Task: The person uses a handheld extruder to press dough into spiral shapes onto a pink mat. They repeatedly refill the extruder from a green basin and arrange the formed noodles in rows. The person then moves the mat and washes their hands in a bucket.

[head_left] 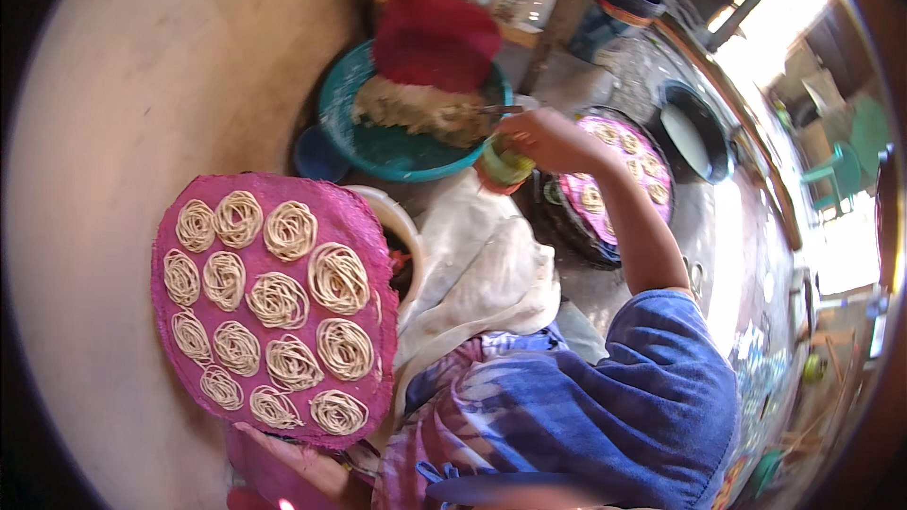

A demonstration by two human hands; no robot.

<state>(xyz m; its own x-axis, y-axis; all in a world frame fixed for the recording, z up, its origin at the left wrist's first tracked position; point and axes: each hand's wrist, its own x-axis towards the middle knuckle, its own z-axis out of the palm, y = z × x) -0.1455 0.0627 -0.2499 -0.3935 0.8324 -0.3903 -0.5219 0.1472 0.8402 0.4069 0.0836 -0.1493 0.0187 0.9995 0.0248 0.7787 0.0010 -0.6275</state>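
At the left, my left hand (298, 463) is under the near edge of a round pink tray (253, 269) and bears it, palm up. Several coiled nests of pale noodles (277, 299) lie on the tray. My right arm reaches forward, and its hand (540, 137) is closed around a small green-and-orange cup-shaped tool (507, 168); blur hides its details. Just beyond is a teal basin (406, 170) with pale dough (402, 111), partly covered by a round maroon sheet (436, 42). A dark handle (501, 110) juts from the dough toward my right hand.
Right of my hand, a second pink round (578, 191) with noodle nests sits on a dark pan. A white bucket (408, 217) stands beside the left tray, under a wall (94, 227). A dark tub (718, 132) holds whitish liquid; a green chair (836, 175) stands farther off.
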